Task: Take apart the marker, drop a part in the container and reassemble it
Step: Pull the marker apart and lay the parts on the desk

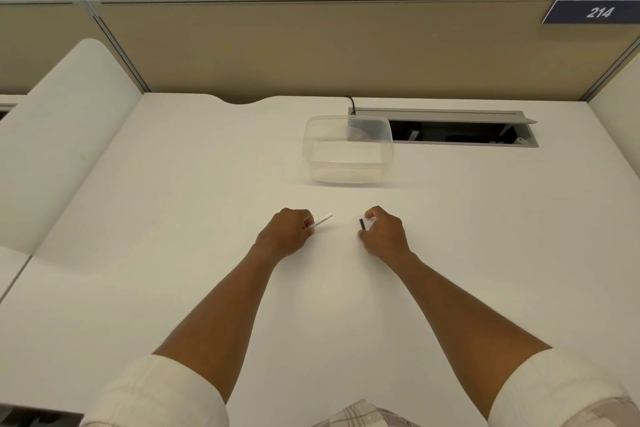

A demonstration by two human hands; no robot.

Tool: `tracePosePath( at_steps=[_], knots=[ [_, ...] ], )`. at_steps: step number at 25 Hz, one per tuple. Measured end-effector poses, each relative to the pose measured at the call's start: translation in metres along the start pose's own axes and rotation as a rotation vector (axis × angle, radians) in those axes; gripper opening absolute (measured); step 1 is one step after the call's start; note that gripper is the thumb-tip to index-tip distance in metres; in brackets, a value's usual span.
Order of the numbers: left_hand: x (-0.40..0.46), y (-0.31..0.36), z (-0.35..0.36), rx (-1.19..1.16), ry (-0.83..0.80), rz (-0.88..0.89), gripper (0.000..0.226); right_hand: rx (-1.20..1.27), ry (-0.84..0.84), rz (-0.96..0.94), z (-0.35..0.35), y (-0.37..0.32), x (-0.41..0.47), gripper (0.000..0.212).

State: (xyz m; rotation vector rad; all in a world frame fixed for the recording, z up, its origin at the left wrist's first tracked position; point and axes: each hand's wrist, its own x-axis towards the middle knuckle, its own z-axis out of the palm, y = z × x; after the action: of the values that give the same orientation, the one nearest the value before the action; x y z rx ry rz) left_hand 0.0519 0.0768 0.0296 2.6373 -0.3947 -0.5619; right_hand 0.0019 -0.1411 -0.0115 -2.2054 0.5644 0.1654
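Marker pulled apart, one piece in each hand.

Over the table (173, 288), the left hand (282, 236) grips the white marker body (322, 219); the right hand (384, 234) pinches the black cap (362, 224), apart, likely ready for dropping into the clear container (348, 149) beyond.

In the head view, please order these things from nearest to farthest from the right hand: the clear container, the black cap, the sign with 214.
1. The black cap: in the right hand itself, at its fingertips.
2. The clear container: farther back on the desk, a little to the left.
3. The sign with 214: far back, high on the right of the partition.
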Motion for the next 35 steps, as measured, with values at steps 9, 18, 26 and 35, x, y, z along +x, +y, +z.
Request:
tracePosePath(
  at_steps=[9,18,26,35],
  knots=[
    [-0.004,-0.004,0.000,0.018,0.014,-0.001,0.010,-0.090,0.047,0.051,0.008,-0.004,-0.001,0.026],
    [-0.007,-0.001,0.000,0.059,0.045,0.066,0.011,-0.001,0.162,0.012,-0.006,-0.010,-0.009,0.017],
    [-0.008,0.018,-0.006,0.178,0.079,0.242,0.024,0.076,-0.353,-0.094,-0.032,-0.052,0.000,0.021],
    [-0.002,0.027,-0.003,0.063,0.202,0.293,0.025,-0.045,-0.501,-0.135,-0.035,-0.055,0.002,0.014]
  ],
)
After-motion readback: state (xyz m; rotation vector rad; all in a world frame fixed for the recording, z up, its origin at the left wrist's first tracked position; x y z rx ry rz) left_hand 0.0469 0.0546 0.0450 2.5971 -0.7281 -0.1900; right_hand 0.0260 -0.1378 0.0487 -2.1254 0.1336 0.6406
